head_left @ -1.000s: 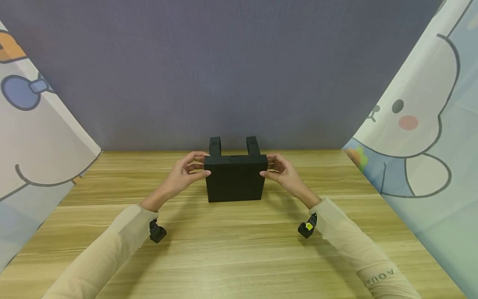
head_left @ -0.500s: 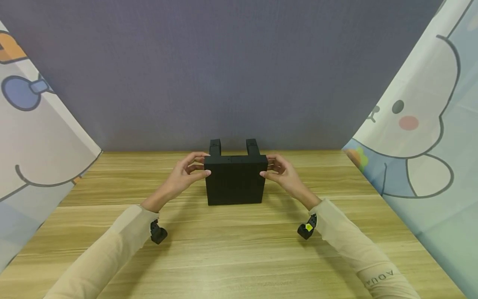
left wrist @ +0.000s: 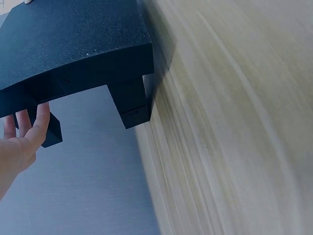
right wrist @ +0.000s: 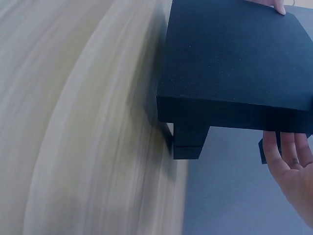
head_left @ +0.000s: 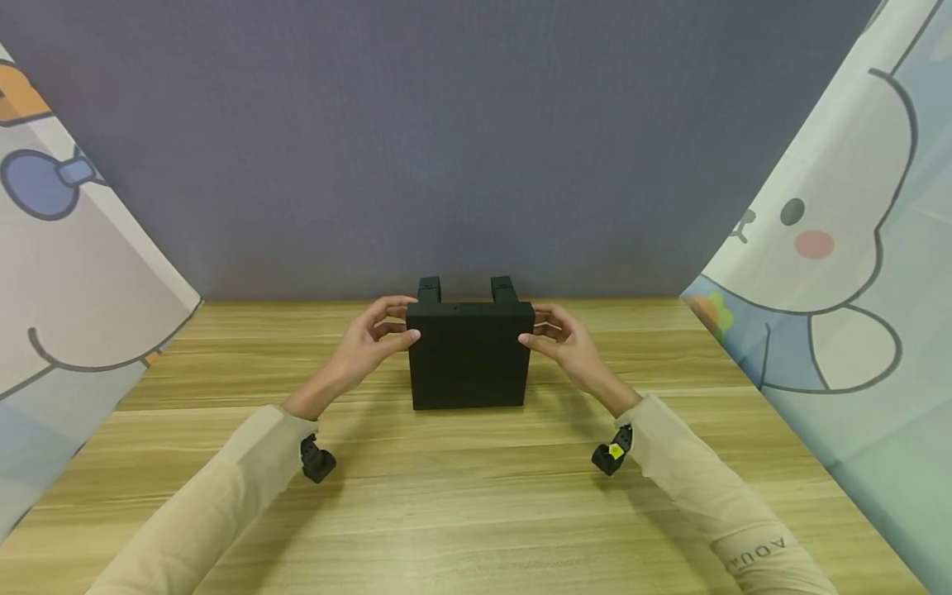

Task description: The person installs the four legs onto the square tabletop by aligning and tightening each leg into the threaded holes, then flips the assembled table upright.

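Observation:
A small black stool [head_left: 468,364] with a square top and short blocky legs is turned on its side, its flat top facing me and its legs [head_left: 429,289] pointing toward the grey wall. My left hand [head_left: 364,340] grips its upper left corner, thumb on the flat face and fingers behind. At the upper right corner, my right hand [head_left: 567,339] holds it the same way. Both wrist views show fingers curled around the far side near an upper leg; a lower leg [left wrist: 129,107] stands close to the table. The fingertips behind the stool are partly hidden.
The stool is on a wood-grain table [head_left: 461,496], near its back edge. A grey wall [head_left: 446,149] rises behind it. Cartoon-printed cloths [head_left: 833,248] border both sides. Small black wrist cameras [head_left: 611,454] hang below the sleeves.
The stool's upper edge has risen slightly and tipped back, its lower edge has come a little nearer me, and its flat face shows more. Both hands moved slightly with it, keeping their grip.

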Tool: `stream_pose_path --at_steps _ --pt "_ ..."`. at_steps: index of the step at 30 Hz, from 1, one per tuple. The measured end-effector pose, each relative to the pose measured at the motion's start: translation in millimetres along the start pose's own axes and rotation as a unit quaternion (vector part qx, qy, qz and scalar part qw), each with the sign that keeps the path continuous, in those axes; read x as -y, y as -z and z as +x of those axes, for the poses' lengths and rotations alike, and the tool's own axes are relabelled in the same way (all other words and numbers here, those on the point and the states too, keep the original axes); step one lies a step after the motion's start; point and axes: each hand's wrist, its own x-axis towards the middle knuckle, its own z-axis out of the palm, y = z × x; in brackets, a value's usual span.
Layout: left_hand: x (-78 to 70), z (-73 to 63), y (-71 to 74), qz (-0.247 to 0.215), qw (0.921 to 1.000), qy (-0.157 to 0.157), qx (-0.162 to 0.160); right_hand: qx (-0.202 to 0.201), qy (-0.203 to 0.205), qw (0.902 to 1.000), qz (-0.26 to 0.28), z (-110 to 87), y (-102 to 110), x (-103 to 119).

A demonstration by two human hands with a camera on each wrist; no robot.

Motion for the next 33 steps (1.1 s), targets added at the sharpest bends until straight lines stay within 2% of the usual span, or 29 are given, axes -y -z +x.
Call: stream_pose_path --at_steps 6,11,19,24,29,33 --pt "-3.4 2.0 -0.7 -0.033 0.9992 -0.020 -0.009 -0.009 0.000 1.0000 0.001 -0.6 -1.6 5.8" --pt "-6.2 3.0 -0.9 -0.034 0.9989 -0.027 -0.018 -0.021 -0.002 0.9998 0.000 -0.6 -3.5 10.2" --pt "-12.0 7.2 0.7 -0.057 0.9974 0.008 -0.043 -0.039 -0.013 0.9992 -0.004 1.7 -7.2 17.8" --pt "-15.3 8.4 2.1 -0.061 0.9966 0.025 -0.049 -0.047 -0.024 0.9986 0.001 4.2 -9.2 21.7" --pt "-15.2 9.2 1.6 -0.074 0.9957 0.026 -0.049 -0.050 -0.029 0.9982 0.018 5.1 -9.8 24.4" --pt "-12.1 9.3 0.8 -0.077 0.9958 0.014 -0.049 -0.053 -0.031 0.9980 0.014 6.4 -9.1 24.9"
